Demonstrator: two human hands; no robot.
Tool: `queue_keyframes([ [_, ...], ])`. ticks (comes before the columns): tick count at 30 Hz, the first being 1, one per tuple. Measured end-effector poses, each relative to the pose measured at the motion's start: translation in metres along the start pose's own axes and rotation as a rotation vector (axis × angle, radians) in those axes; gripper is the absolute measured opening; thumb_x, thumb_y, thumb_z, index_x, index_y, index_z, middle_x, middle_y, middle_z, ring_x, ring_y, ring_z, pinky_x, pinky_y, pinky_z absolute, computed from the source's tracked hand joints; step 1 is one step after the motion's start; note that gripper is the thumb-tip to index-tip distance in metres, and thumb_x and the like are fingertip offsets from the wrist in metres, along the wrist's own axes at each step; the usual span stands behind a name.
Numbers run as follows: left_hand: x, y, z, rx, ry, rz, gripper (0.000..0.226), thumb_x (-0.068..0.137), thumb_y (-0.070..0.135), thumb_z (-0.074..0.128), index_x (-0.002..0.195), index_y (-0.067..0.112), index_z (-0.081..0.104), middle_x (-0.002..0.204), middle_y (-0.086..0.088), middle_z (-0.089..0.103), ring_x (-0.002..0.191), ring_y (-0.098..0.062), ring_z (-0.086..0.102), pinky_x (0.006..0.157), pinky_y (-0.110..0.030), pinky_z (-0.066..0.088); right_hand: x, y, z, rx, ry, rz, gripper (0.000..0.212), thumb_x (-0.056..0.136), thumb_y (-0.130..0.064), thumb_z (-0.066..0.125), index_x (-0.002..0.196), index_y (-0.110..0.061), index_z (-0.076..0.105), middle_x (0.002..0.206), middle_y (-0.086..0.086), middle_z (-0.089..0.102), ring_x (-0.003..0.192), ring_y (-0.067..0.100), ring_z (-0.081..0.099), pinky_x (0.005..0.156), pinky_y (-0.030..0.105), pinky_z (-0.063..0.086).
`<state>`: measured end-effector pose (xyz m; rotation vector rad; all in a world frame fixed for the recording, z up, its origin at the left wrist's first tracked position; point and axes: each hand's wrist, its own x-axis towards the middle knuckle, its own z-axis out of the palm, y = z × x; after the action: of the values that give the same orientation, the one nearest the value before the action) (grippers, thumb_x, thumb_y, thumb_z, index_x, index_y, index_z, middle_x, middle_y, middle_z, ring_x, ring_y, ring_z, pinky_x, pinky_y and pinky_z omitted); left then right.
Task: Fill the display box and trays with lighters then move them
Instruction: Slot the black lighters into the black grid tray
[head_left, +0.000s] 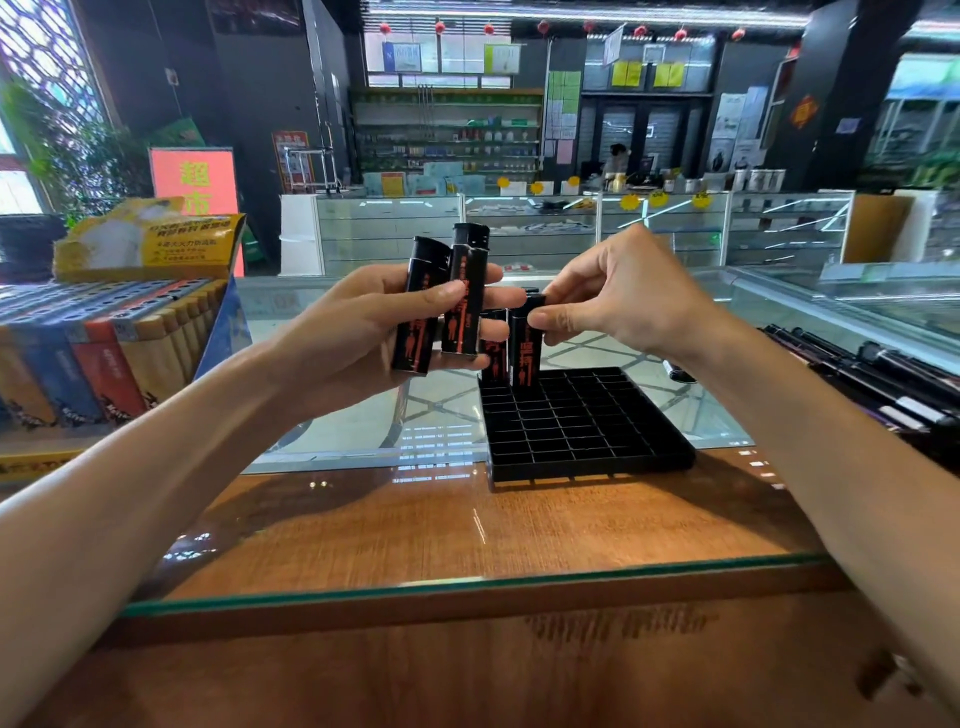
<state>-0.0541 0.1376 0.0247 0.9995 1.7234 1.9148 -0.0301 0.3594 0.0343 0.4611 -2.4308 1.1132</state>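
Our R hand pinches a lighter at far-left corner of tray; L hand grips two spares left of tray; we'd keep it upright & seat fully

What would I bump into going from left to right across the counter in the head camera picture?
Display box of colourful lighters → left hand gripping two black lighters → right hand pinching a lighter standing in the black tray → dark stick-shaped items.
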Motion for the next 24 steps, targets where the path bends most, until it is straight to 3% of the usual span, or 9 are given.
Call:
queue_keyframes([
  [8, -0.001, -0.002, 0.003, 0.036, -0.138, 0.027, 0.04, 0.086, -0.003, 0.048, 0.127, -0.003, 0.049, 0.125, -0.015, 0.062, 0.112, -0.027, 0.062, 0.084, -0.035, 0.054, -0.001, -0.005, -0.004, -0.086, 0.048, -0.027, 0.025, 0.064, -0.026, 0.082, 0.077, -0.008, 0.071, 0.066, 0.004, 0.07, 0.055, 0.012, 0.067, 0.054, 0.018, 0.051],
  [11, -0.001, -0.003, 0.003, 0.082, -0.139, 0.039, 0.039, 0.087, -0.001, 0.05, 0.126, -0.002, 0.05, 0.125, -0.015, 0.062, 0.113, -0.028, 0.062, 0.086, -0.036, 0.054, -0.002, -0.013, -0.012, 0.081, 0.091, -0.053, 0.024, 0.076, -0.031, 0.072, 0.082, -0.008, 0.07, 0.07, 0.001, 0.069, 0.054, 0.006, 0.058, 0.051, 0.012, 0.044],
  [13, -0.001, -0.004, 0.004, 0.095, -0.134, 0.039, 0.038, 0.088, 0.001, 0.05, 0.126, -0.001, 0.051, 0.124, -0.016, 0.062, 0.113, -0.029, 0.062, 0.086, -0.036, 0.054, -0.004, -0.019, -0.012, 0.189, 0.017, -0.054, 0.028, 0.081, -0.036, 0.064, 0.085, -0.01, 0.071, 0.071, 0.0, 0.066, 0.057, 0.007, 0.051, 0.052, 0.011, 0.04],
  [16, 0.0, -0.005, 0.004, 0.106, -0.134, 0.041, 0.04, 0.088, 0.002, 0.052, 0.128, -0.001, 0.05, 0.125, -0.017, 0.062, 0.114, -0.03, 0.061, 0.088, -0.038, 0.053, -0.005, -0.022, -0.008, 0.233, -0.077, -0.058, 0.03, 0.073, -0.047, 0.064, 0.08, -0.019, 0.074, 0.073, 0.007, 0.062, 0.062, 0.012, 0.045, 0.055, 0.014, 0.038],
  [20, 0.0, -0.006, 0.004, 0.091, -0.157, 0.035, 0.037, 0.09, 0.001, 0.05, 0.127, 0.001, 0.051, 0.124, -0.018, 0.062, 0.114, -0.031, 0.061, 0.089, -0.039, 0.053, -0.004, -0.022, -0.005, 0.301, -0.119, -0.051, 0.023, 0.066, -0.036, 0.07, 0.084, -0.021, 0.072, 0.068, -0.009, 0.063, 0.059, 0.001, 0.05, 0.057, 0.009, 0.04],
  [24, 0.0, -0.005, 0.006, 0.014, -0.236, 0.014, 0.032, 0.092, 0.001, 0.046, 0.121, 0.002, 0.058, 0.117, -0.016, 0.066, 0.11, -0.029, 0.063, 0.088, -0.038, 0.053, -0.005, -0.018, -0.005, 0.403, -0.27, -0.029, 0.035, 0.074, -0.027, 0.065, 0.105, -0.012, 0.068, 0.08, -0.008, 0.066, 0.07, 0.004, 0.05, 0.071, 0.026, 0.035],
])
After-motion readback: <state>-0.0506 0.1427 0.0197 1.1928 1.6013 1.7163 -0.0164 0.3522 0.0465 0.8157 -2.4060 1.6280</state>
